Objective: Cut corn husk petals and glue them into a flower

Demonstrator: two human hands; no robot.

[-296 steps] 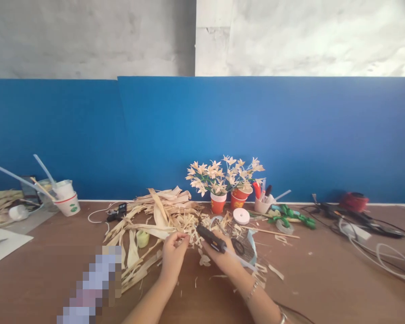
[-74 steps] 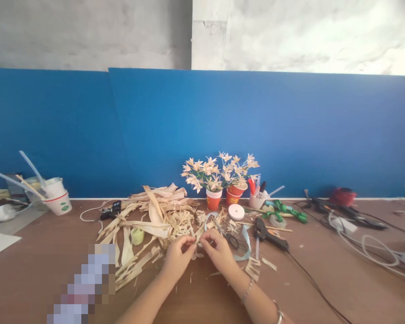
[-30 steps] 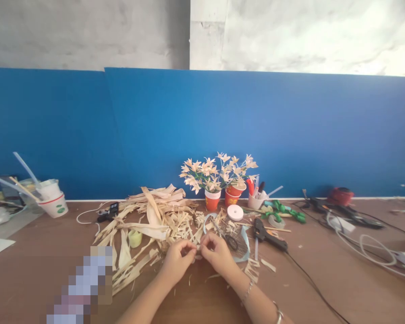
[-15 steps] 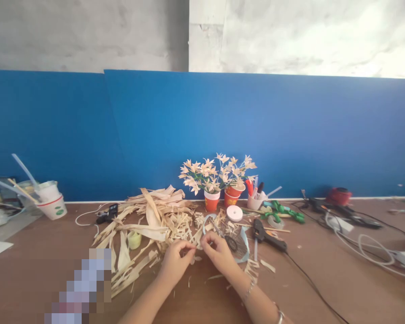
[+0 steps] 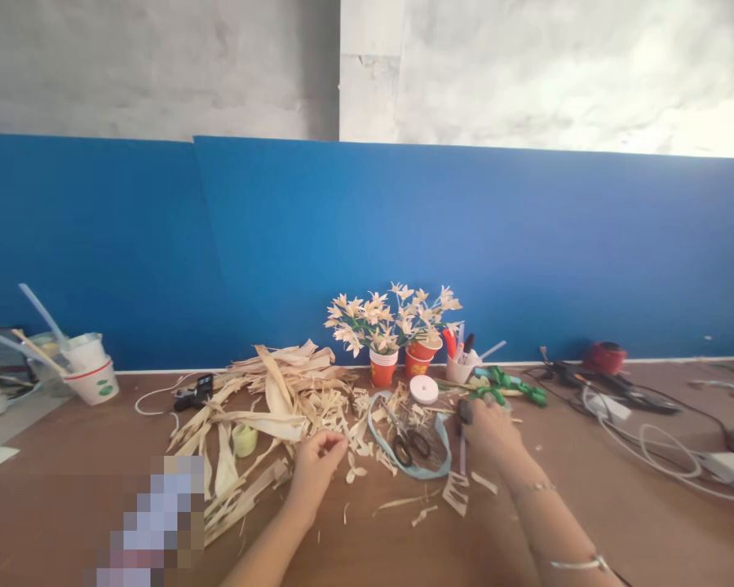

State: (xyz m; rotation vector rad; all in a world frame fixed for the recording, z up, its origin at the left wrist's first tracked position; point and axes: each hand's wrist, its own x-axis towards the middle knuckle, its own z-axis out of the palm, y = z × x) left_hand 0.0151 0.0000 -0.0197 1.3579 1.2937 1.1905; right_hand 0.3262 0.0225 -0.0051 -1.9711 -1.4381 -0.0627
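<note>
The right hand (image 5: 493,432) covers the glue gun (image 5: 464,410) on the bench (image 5: 379,554), its grip hidden, and hasty lifting could drag the husk strip (image 5: 455,493) near its glue stick (image 5: 463,456); the left hand (image 5: 315,473) pinches, on what I cannot tell.

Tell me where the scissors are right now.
In the head view, the scissors lie just right of centre, within the curved light blue band, nearer the camera than the white roll and left of the right hand.
</note>
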